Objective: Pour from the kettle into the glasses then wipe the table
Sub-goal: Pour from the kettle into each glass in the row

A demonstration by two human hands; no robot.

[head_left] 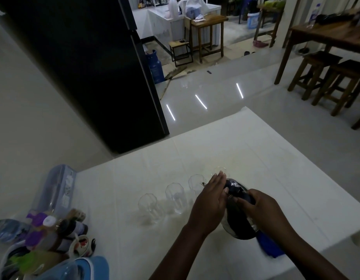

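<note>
A steel kettle (238,227) with a black lid stands on the white table (276,158), tilted toward the glasses. My right hand (258,209) grips its dark handle from the right. My left hand (211,197) lies flat against the kettle's lid and left side, fingers stretched out. Several clear empty glasses stand in a row: one at the left (147,206), one in the middle (175,197), one partly behind my left hand (195,183), and one (219,170) just past my fingertips. A blue cloth (270,246) lies under my right forearm beside the kettle.
Bottles, jars and a small bowl crowd the table's near left corner (53,229), with a clear plastic container (57,186) behind them. A black fridge (90,67) stands beyond the table's left. Wooden stools (326,77) and a wooden table stand at the far right.
</note>
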